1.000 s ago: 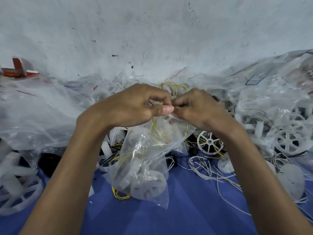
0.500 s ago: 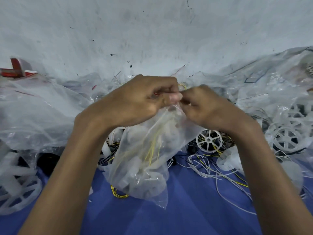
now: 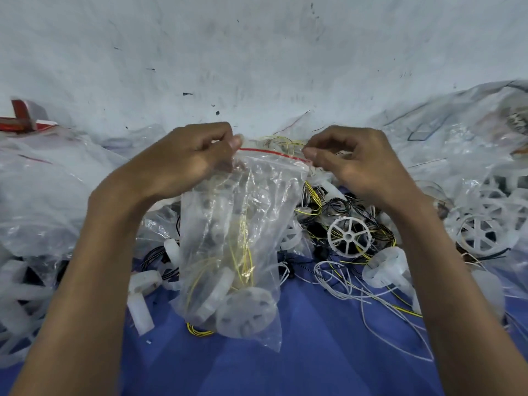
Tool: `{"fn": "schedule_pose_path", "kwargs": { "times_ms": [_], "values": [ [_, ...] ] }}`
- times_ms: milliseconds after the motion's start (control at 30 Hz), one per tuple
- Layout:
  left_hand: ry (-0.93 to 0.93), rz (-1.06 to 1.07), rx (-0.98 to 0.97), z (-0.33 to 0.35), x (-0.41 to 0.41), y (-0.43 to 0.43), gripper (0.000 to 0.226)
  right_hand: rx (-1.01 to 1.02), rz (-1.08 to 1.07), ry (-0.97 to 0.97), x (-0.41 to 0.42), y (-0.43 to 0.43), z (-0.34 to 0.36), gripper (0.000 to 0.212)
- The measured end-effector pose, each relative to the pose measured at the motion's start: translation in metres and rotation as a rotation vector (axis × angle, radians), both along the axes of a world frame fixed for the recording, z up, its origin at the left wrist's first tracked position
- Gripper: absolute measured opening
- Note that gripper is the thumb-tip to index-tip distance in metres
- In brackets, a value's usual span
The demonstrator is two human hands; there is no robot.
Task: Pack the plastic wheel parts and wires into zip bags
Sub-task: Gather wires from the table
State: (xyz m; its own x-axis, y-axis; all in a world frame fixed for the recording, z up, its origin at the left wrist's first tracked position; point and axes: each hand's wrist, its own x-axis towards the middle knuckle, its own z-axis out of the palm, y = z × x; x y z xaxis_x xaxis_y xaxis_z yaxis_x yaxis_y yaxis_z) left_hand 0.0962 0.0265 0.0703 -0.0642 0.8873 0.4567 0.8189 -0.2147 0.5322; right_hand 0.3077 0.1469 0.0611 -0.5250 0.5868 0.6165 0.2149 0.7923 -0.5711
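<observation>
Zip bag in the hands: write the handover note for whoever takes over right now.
Left hand pinches the left end of the red seal strip on the zip bag; right hand pinches the right end.
Inside the bag: white wheel parts and yellow wire.
Done: this bag is filled; whether the strip is sealed all along, I cannot tell.
Left: check the seal, set the bag aside, then bag the loose spoked wheel and white wires on the blue surface.

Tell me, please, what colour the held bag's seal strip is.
The zip bag has a red seal strip, clearest in the head view.
</observation>
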Motion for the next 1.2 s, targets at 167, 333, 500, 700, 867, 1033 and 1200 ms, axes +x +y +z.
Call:
{"fn": "schedule_pose_path", "kwargs": {
  "times_ms": [167, 333, 500, 700, 867, 1033, 1200],
  "values": [
    [0.009, 0.085, -0.001, -0.002, 0.005, 0.005, 0.055, -0.073, -0.068, -0.72, 0.001, 0.028, -0.03, 0.023],
    [0.062, 0.089, -0.012, -0.002, 0.009, 0.009, 0.058, -0.211, -0.066, -1.017, -0.002, 0.047, -0.059, 0.033],
    [0.109, 0.074, -0.06, -0.002, 0.009, 0.008, 0.054, -0.129, -0.196, -0.845, 0.006, 0.065, -0.065, 0.035],
    [0.132, 0.065, -0.072, -0.003, 0.009, 0.008, 0.051, 0.038, -0.399, -0.976, 0.006, 0.073, -0.087, 0.047],
    [0.158, 0.061, -0.074, -0.004, 0.007, 0.01, 0.05, -0.063, -0.452, -0.975, 0.015, 0.085, -0.088, 0.049],
    [0.157, 0.06, -0.068, -0.005, 0.004, 0.011, 0.049, 0.025, -0.566, -0.612, 0.019, 0.083, -0.088, 0.03],
    [0.166, 0.061, -0.064, -0.006, 0.004, 0.011, 0.049, -0.004, -0.417, -0.686, 0.017, 0.084, -0.09, 0.026]
  ]
}}
